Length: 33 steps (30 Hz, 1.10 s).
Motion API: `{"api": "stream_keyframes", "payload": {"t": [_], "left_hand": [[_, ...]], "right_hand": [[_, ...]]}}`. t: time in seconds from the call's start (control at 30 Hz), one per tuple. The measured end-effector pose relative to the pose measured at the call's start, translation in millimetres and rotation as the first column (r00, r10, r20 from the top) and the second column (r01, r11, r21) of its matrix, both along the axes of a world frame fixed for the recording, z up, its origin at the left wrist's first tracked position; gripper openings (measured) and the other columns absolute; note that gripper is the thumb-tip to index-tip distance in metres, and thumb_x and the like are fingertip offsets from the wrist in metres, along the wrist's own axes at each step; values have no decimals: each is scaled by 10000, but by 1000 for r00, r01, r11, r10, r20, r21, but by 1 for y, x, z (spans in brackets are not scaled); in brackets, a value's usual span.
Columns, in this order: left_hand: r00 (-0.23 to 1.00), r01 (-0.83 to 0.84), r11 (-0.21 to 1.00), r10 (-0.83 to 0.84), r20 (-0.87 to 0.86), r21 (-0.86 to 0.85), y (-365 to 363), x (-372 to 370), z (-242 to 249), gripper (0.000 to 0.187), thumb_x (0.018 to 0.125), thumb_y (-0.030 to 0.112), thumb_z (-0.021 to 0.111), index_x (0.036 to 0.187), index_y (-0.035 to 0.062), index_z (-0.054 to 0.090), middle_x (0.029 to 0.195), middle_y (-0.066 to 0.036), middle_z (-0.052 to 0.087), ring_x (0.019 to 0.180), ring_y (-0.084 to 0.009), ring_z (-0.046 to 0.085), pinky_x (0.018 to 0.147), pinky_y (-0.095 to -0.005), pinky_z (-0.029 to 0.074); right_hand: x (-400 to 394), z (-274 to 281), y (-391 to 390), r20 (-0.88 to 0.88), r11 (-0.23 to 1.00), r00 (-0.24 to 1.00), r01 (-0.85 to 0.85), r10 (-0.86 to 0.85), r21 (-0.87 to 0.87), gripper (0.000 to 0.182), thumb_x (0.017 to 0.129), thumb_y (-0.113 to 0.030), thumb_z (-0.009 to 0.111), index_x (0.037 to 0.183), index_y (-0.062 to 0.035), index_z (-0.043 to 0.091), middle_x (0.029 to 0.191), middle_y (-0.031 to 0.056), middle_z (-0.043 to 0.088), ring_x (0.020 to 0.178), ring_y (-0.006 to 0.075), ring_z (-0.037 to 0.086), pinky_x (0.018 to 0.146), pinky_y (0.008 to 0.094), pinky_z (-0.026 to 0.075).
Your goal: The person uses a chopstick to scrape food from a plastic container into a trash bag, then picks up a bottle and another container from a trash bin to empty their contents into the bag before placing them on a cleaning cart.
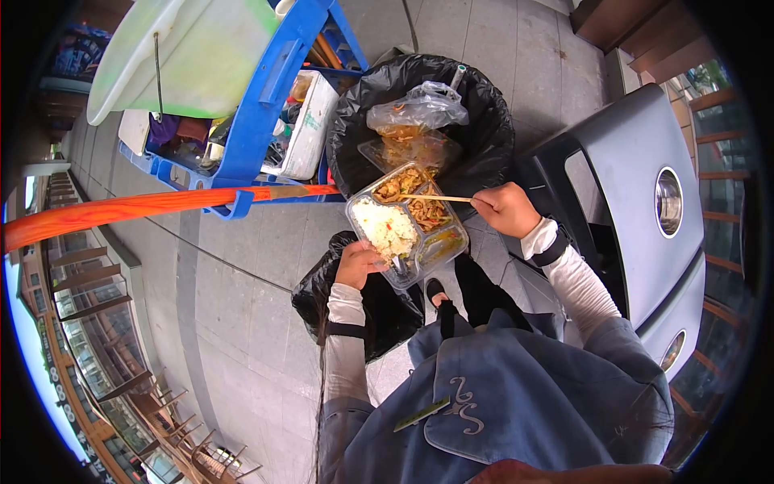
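Observation:
My left hand (359, 263) grips the lower left edge of a clear compartment tray (451, 247). White rice (385, 228) fills its large left compartment, and cooked food (429, 214) lies in the upper and right ones. My right hand (506, 210) is closed on wooden chopsticks (439, 198), whose tips touch the food in the top compartment. The tray is tilted at the near rim of a bin lined with a black bag (343, 121). Inside the bin are a crumpled clear plastic bag (419, 109) and a clear container with orange-brown residue (409, 150).
A second black bag (387, 310) stands below the tray. To the right is a grey litter bin (637, 161) with its front open. A blue cart (266, 97) with a white box (310, 129) and an orange pole (121, 211) occupy the left. My feet are on grey paving.

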<state>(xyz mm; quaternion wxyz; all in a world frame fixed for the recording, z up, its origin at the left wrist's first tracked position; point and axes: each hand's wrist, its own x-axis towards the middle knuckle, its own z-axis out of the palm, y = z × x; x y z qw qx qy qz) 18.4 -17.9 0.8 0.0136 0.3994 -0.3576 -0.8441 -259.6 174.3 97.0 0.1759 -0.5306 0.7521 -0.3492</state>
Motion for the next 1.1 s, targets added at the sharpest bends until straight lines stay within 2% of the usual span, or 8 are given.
{"api": "stream_keyframes", "payload": {"t": [0.07,0.2,0.27,0.37,0.6,0.7,0.93,1.1], "left_hand": [[999,-31,1000,31,-19,-5,4,0,3,160,704,-16,565,864,-4,550,823,-97,576,746,-257,617,663,-455,543],[1000,-16,1000,16,-3,-19,7,1,3,166,709,-11,569,874,-6,547,839,-106,575,748,-265,617,662,-464,542],[997,-49,999,47,-61,-22,9,4,5,172,707,-10,572,877,-8,547,839,-110,574,756,-271,617,663,-467,542],[998,-49,999,48,-50,-23,9,4,5,185,702,-8,578,885,-11,551,825,-108,578,760,-276,619,666,-472,540],[997,-79,997,78,-8,-22,8,5,0,184,694,-5,575,876,-10,556,811,-111,583,747,-280,622,661,-476,540],[996,-82,996,83,22,-17,10,4,2,181,691,-5,569,872,-8,555,810,-111,582,743,-277,621,663,-473,541],[994,-111,993,110,-28,-33,14,4,5,215,691,-2,571,904,-8,542,806,-113,575,737,-287,619,660,-512,533],[995,-102,994,101,-16,-29,14,1,4,216,697,6,573,909,-7,535,815,-114,575,731,-288,616,666,-516,529]], "right_hand": [[-1,-1,-1,-89,999,995,38,-37,12,144,733,-132,586,626,-38,567,565,145,524,542,337,536,484,406,422],[-7,-1,2,-106,997,991,77,-78,-17,139,734,-120,583,624,-37,562,568,147,525,545,339,537,489,410,425],[-9,5,4,-113,999,993,39,-42,-26,77,746,-55,579,707,11,593,616,169,554,548,324,560,484,353,442],[-9,11,7,-134,995,988,72,-80,-63,75,747,-47,578,714,19,592,621,174,555,551,325,562,486,350,444],[-4,8,6,-45,999,999,14,-15,-43,73,751,-47,578,731,21,596,612,171,552,548,320,563,483,345,443],[7,-4,1,-27,996,998,60,-62,-63,119,744,-118,578,653,-41,578,579,143,536,556,328,547,488,391,429],[6,-13,4,-125,993,986,116,-114,11,137,742,-133,581,635,-50,566,574,145,536,548,335,544,486,407,431],[2,-3,5,-119,988,983,135,-143,-73,146,746,-133,578,630,-48,554,567,145,531,537,337,540,474,409,429]]}}
